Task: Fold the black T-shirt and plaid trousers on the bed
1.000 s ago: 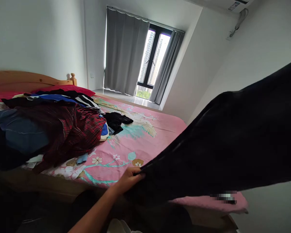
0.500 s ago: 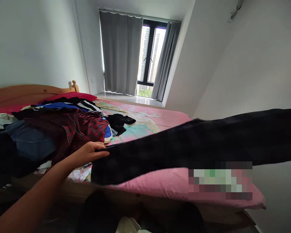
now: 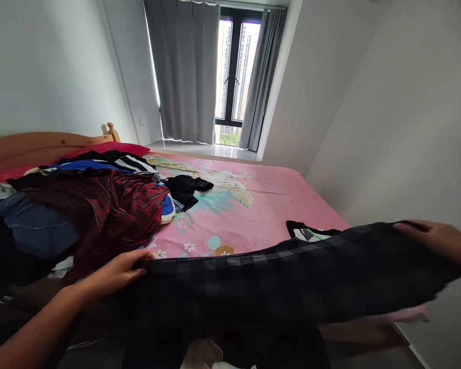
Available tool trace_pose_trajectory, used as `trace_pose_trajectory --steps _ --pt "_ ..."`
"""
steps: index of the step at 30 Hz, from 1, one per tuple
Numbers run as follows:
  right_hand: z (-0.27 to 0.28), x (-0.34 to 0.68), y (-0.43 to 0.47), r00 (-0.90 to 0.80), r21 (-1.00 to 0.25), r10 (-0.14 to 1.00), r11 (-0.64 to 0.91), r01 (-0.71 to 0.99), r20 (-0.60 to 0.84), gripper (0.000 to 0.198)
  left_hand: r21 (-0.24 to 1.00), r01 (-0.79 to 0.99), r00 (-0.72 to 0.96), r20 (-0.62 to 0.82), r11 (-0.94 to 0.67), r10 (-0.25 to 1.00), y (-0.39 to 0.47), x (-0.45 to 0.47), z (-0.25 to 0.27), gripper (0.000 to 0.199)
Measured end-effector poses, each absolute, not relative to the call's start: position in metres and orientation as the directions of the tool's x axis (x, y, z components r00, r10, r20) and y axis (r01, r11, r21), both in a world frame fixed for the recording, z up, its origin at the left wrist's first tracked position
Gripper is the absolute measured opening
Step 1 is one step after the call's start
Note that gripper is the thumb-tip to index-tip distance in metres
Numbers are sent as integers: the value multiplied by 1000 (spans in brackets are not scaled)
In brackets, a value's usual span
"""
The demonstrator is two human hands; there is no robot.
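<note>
A long dark checked garment [image 3: 253,284], which looks folded lengthwise, is stretched between my two hands in front of the bed's near edge. My left hand [image 3: 128,269] pinches its upper left corner between thumb and fingers. At the other end, my right hand [image 3: 438,238] grips the top edge, with its fingers partly hidden by the cloth. The garment sags a little in the middle, and its lower right part is blurred. Beyond it, a black and white piece of clothing [image 3: 311,233] lies on the bed, partly covered from view.
A heap of clothes with a red plaid shirt [image 3: 138,205] lies on the left of the pink floral bedsheet [image 3: 269,189]. Beside the heap is a black garment [image 3: 186,189]. The wooden headboard [image 3: 42,141] stands left; grey curtains [image 3: 184,72] hang at the window.
The garment's right end has come down and my right hand has come into view. My left hand has moved slightly down and left. The black and white clothing now shows behind the cloth.
</note>
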State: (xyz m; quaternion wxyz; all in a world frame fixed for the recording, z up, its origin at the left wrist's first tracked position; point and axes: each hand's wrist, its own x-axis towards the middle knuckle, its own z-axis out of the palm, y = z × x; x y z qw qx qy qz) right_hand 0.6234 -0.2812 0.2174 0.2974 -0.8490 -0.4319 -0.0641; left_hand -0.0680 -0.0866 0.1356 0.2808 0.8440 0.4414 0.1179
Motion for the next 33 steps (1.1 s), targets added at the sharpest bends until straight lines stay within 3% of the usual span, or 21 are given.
trace_pose_trajectory --steps 2,3,6,8,10,12,14,17,20,23,25,28,30,33 --pt "206 619 -261 607 -563 788 -457 688 102 43 505 723 551 -11 -471 835 -60 -75 134 23" --pt "203 617 -250 572 -610 819 -430 666 47 44 445 756 510 59 -480 858 -47 -79 138 22" --pt "197 617 -228 488 -648 854 -269 712 181 41 246 830 402 358 -500 843 -17 -89 154 23" --pt "184 626 -221 465 -584 823 -211 784 326 38 102 859 383 523 -502 761 -6 -93 156 23" --pt "157 638 -222 426 -464 792 -208 861 437 37 -12 867 414 573 -498 707 -3 -92 138 22" --pt "113 647 -227 344 -346 808 -187 919 478 34 -65 867 450 526 -494 721 -6 -88 100 24" --pt "59 650 -238 226 -281 887 -115 953 403 33 -49 873 456 437 -486 775 -13 -84 48 27" --pt "-11 643 -257 261 -257 938 -201 945 226 38 50 903 389 322 -426 863 -26 -81 -24 31" --pt "-38 620 -270 388 -228 856 -324 918 343 39 170 923 272 347 -345 898 -31 -86 -62 39" --pt "-28 573 -271 362 -200 754 -302 932 548 34 287 887 264 327 -361 907 -28 -95 -67 43" --pt "-17 526 -269 231 -218 764 -121 968 603 29 388 863 209 308 -323 928 -24 -97 -65 42" --pt "-13 450 -264 45 -242 817 117 963 574 28 505 843 42 281 -185 959 -18 -94 -63 40" --pt "-18 412 -258 104 -294 812 86 952 574 24 526 841 -30 275 -124 961 -15 -90 -62 40" --pt "-27 380 -246 296 -356 766 -94 930 570 24 517 849 -42 278 -112 960 -11 -86 -62 35"
